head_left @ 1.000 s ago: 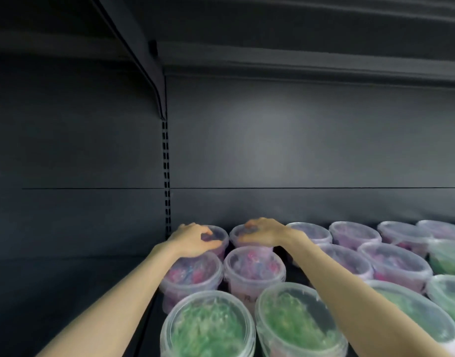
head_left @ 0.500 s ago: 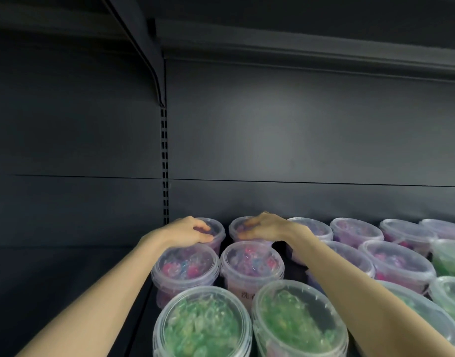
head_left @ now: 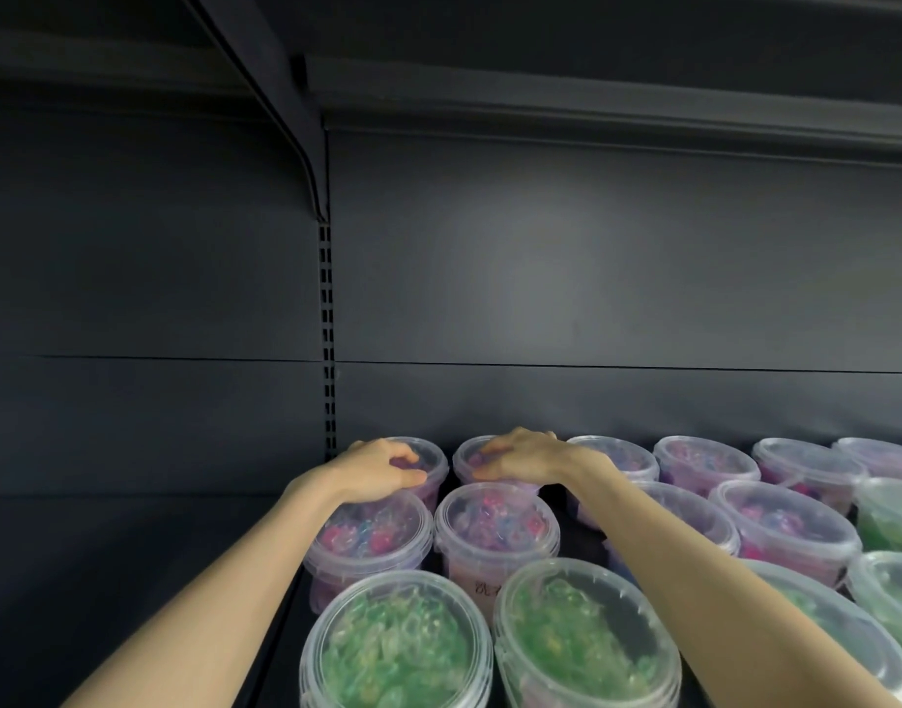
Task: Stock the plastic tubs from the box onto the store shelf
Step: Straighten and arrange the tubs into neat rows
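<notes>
Clear lidded plastic tubs stand in rows on the dark store shelf [head_left: 581, 541]. My left hand [head_left: 374, 470] grips the lid of the back-left pink-filled tub [head_left: 431, 459] from above, its fingers curled over the rim. Beside it, my right hand [head_left: 520, 459] lies over the second back-row tub [head_left: 466, 459], thumb at the near rim and fingers draped over the far rim. Both tubs stand close to the back panel. The box is not in view.
Two more pink tubs [head_left: 497, 523] stand just in front of my hands, and two green-filled tubs [head_left: 395, 646] stand nearest me. More tubs fill the shelf to the right [head_left: 786, 523]. A slotted upright [head_left: 327, 350] and a bracket [head_left: 285, 109] bound the bay's left side.
Both hands stay on the same two back-row tubs with hardly any movement. Only the view has shifted slightly.
</notes>
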The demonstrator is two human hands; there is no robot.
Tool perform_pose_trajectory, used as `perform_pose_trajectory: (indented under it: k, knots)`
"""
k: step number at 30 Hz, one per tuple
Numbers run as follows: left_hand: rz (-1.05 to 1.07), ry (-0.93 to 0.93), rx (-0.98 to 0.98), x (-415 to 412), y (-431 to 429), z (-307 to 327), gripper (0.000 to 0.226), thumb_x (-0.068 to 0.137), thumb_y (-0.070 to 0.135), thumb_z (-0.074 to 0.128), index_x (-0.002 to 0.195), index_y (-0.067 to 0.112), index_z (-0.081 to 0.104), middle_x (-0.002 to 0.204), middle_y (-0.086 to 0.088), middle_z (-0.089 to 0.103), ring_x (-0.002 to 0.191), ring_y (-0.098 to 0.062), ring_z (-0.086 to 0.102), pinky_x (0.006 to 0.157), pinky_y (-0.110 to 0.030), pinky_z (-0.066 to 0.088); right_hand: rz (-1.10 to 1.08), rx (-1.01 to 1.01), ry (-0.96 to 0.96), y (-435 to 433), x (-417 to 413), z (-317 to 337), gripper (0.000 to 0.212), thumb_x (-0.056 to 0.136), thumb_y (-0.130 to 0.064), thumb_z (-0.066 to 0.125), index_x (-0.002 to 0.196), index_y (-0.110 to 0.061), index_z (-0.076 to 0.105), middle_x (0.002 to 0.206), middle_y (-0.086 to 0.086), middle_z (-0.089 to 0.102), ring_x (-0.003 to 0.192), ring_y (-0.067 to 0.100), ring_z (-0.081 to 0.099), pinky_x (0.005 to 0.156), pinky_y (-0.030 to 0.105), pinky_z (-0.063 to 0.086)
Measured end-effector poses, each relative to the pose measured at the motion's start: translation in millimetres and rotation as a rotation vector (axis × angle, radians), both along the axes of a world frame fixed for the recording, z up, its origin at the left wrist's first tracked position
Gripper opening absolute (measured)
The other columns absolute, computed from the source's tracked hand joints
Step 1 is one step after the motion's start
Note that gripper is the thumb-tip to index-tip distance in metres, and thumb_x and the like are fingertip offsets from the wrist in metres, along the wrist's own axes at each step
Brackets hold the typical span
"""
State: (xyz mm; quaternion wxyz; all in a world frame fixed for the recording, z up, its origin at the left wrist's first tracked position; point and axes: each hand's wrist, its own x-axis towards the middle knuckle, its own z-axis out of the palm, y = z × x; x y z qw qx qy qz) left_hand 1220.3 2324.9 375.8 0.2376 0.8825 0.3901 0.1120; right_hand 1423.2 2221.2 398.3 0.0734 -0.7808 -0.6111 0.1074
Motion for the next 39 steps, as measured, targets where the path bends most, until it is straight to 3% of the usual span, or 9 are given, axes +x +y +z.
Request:
perform_pose_trajectory:
  k: [6,9,13,17,21,27,31,34,39]
  knots:
    - [0.0,-0.012,0.001,-0.4,-6.2,1.6,0.049,0.088,0.049,0.056,0.132,0.03,0.05,0.144,0.003,0.043,0.13,-0.017,0.041,0.106,-0.031,0.032,0.004,-0.02,-0.122,1.4,-4.0,-7.4,0.058,0.089,-0.069,0.028,0.139,-0.043,0.041,0.147,0.0,0.041,0.141,0.019,0.018,0.109,0.05,0.009]
    - [0.014,-0.057,0.089,-5.0,-17.7,2.9,0.05,0.089,0.048,0.054,0.134,0.028,0.048,0.149,-0.002,0.036,0.14,-0.022,0.026,0.114,-0.037,0.021,-0.069,0.007,-0.064,-9.7,-11.1,-3.4,0.059,0.084,-0.074,0.027,0.136,-0.049,0.04,0.15,-0.003,0.033,0.141,0.032,0.016,0.11,0.052,0.013]
    - [0.022,-0.288,0.218,-29.6,-48.5,5.3,0.034,0.087,0.046,0.057,0.117,0.031,0.06,0.132,0.005,0.053,0.123,-0.016,0.045,0.1,-0.032,0.036,-0.023,0.287,0.077,-41.8,-26.6,4.5,0.033,0.085,-0.058,0.05,0.1,-0.031,0.062,0.125,0.002,0.058,0.124,0.032,0.045,0.101,0.037,0.032]
    - [0.088,-0.209,0.208,-56.3,-81.9,-8.5,0.023,0.078,0.057,0.061,0.096,0.043,0.062,0.122,0.009,0.059,0.121,-0.018,0.046,0.1,-0.038,0.039,0.034,0.261,0.111,-85.6,-46.0,-9.2,0.042,0.077,-0.062,0.06,0.109,-0.035,0.066,0.119,-0.009,0.064,0.112,0.017,0.054,0.083,0.022,0.034]
    - [0.157,-0.187,0.182,-57.0,-101.5,-8.0,0.042,0.076,0.056,0.064,0.11,0.031,0.065,0.123,0.006,0.061,0.12,-0.018,0.05,0.097,-0.034,0.042,-0.037,0.231,0.15,-102.9,-51.9,-12.3,0.051,0.075,-0.063,0.063,0.117,-0.034,0.065,0.118,-0.009,0.065,0.112,0.014,0.055,0.083,0.023,0.038]
    - [0.151,-0.086,0.17,-47.8,-113.7,-0.7,0.044,0.076,0.059,0.061,0.113,0.036,0.064,0.126,0.011,0.06,0.12,-0.016,0.052,0.093,-0.029,0.042,-0.063,0.208,0.031,-116.4,-45.9,-10.6,0.063,0.069,-0.074,0.057,0.111,-0.028,0.065,0.114,0.0,0.064,0.109,0.021,0.055,0.089,0.032,0.043]
    - [0.129,-0.075,0.109,-42.7,-117.8,0.9,0.052,0.076,0.059,0.062,0.121,0.034,0.059,0.133,0.008,0.055,0.123,-0.016,0.048,0.099,-0.03,0.04,-0.076,0.246,0.066,-121.6,-40.2,-12.7,0.054,0.074,-0.061,0.065,0.111,-0.022,0.063,0.1,-0.004,0.051,0.104,0.018,0.051,0.081,0.027,0.037]
    - [0.098,-0.148,0.017,-45.0,-116.1,-1.1,0.053,0.078,0.05,0.066,0.124,0.026,0.058,0.135,0.004,0.053,0.124,-0.014,0.047,0.1,-0.027,0.038,-0.08,0.217,0.129,-119.9,-38.2,-13.2,0.05,0.076,-0.054,0.066,0.113,-0.022,0.06,0.106,-0.005,0.05,0.101,0.016,0.048,0.081,0.026,0.038]
    - [0.086,-0.171,-0.038,-50.4,-111.0,-2.1,0.044,0.079,0.046,0.068,0.12,0.032,0.062,0.137,0.003,0.049,0.134,-0.021,0.029,0.104,-0.032,0.026,-0.106,0.222,0.166,-112.9,-39.3,-14.9,0.035,0.074,-0.055,0.066,0.093,-0.028,0.054,0.103,-0.003,0.055,0.098,0.019,0.052,0.085,0.032,0.045]
